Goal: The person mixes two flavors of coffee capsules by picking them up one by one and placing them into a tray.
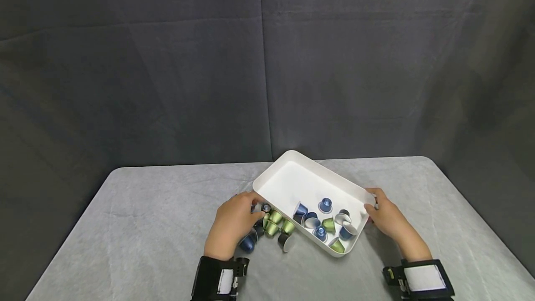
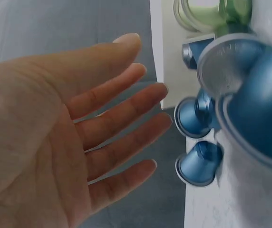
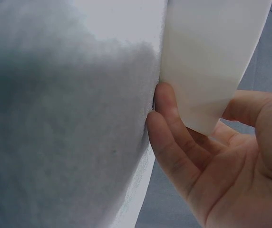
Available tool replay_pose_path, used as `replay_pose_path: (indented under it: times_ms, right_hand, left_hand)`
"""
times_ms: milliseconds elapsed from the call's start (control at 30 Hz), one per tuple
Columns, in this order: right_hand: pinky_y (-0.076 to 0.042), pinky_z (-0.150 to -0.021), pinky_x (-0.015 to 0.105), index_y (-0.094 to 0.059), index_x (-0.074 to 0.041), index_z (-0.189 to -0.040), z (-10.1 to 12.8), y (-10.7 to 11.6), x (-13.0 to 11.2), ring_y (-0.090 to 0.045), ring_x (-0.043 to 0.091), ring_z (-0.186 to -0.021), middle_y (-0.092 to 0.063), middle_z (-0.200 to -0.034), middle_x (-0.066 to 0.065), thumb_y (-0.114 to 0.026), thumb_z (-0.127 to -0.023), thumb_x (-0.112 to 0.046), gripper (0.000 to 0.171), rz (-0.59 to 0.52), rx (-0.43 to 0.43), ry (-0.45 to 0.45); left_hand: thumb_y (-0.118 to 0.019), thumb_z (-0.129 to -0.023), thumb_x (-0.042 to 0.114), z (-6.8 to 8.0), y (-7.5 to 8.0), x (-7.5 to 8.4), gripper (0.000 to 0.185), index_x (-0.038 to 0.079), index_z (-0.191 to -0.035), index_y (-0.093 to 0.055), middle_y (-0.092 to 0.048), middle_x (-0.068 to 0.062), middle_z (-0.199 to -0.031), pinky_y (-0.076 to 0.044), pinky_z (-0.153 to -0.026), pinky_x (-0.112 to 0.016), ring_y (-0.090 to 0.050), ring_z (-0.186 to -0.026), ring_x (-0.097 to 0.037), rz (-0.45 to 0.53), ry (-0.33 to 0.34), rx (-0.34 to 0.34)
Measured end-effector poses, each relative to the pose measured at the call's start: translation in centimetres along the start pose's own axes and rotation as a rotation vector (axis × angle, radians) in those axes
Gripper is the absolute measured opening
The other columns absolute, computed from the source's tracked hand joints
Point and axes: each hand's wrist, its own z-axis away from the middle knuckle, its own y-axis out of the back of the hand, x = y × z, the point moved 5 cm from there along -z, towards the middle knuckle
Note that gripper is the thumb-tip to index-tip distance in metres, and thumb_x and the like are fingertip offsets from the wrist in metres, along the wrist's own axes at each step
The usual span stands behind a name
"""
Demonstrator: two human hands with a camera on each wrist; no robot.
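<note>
A smooth white rounded-corner plastic tray [image 1: 292,182] sat tilted on the grey felt-like tablecloth [image 1: 138,226], its near right corner gripped by the right hand [image 1: 386,217], fingers curled under the thin wall. Glossy blue and green cone-shaped foil capsules [image 1: 323,226] lay bunched at the tray's low end, and more capsules on the cloth [image 1: 273,226] lay just beside its left edge. The left hand [image 1: 231,222] rested over those, fingers straight and relaxed, holding nothing.
</note>
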Motion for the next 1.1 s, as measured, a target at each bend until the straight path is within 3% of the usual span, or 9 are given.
replay_pose_path:
  times_ms: [233, 433, 600, 767, 1100]
  right_hand:
    - [-0.045, -0.058, 0.034, -0.032, 0.013, -0.138, 0.0, -0.2, 0.1, -0.058, 0.022, -0.068, -0.059, -0.096, 0.025, -0.05, -0.099, -0.004, 0.047, -0.017, 0.001, -0.002]
    - [-0.044, -0.057, 0.034, -0.032, 0.013, -0.138, 0.0, -0.2, 0.1, -0.058, 0.021, -0.067, -0.06, -0.09, 0.021, -0.05, -0.098, -0.004, 0.047, -0.021, 0.006, -0.001]
    - [-0.044, -0.058, 0.034, -0.032, 0.012, -0.139, 0.0, -0.2, 0.2, -0.058, 0.021, -0.067, -0.06, -0.092, 0.022, -0.049, -0.098, -0.004, 0.047, -0.023, 0.002, -0.001]
    - [-0.044, -0.058, 0.034, -0.031, 0.012, -0.139, 0.0, -0.2, 0.2, -0.058, 0.021, -0.068, -0.06, -0.095, 0.024, -0.049, -0.099, -0.004, 0.047, -0.024, -0.003, -0.002]
    - [-0.045, -0.058, 0.035, -0.031, 0.012, -0.14, -0.1, -0.2, 0.3, -0.058, 0.023, -0.069, -0.059, -0.098, 0.026, -0.049, -0.099, -0.005, 0.047, -0.015, -0.008, -0.013]
  left_hand:
    - [-0.075, -0.089, 0.018, 0.1, 0.2, -1.6, 0.026, 0.009, -0.112, -0.07, -0.069, -0.006, -0.112, -0.052, -0.078, -0.043, -0.065, -0.097, -0.025, 0.038, 0.084, -0.07]
    - [-0.074, -0.089, 0.02, 0.1, 0.2, -2.6, 0.025, 0.01, -0.111, -0.07, -0.069, -0.005, -0.112, -0.052, -0.079, -0.043, -0.065, -0.097, -0.024, 0.054, 0.129, -0.092]
    - [-0.076, -0.085, 0.009, 0.2, 0.2, -2.9, 0.023, 0.011, -0.108, -0.072, -0.07, -0.006, -0.107, -0.051, -0.075, -0.041, -0.065, -0.094, -0.025, 0.045, 0.114, -0.093]
    - [-0.076, -0.079, -0.006, 0.4, 0.1, -2.9, 0.035, 0.013, -0.107, -0.074, -0.07, -0.007, -0.107, -0.052, -0.073, -0.04, -0.065, -0.094, -0.026, 0.038, 0.095, -0.103]
    - [-0.076, -0.08, -0.004, 0.0, -0.9, -3.1, 0.034, 0.014, -0.107, -0.074, -0.071, -0.005, -0.106, -0.051, -0.08, -0.041, -0.065, -0.096, -0.024, 0.044, 0.102, -0.143]
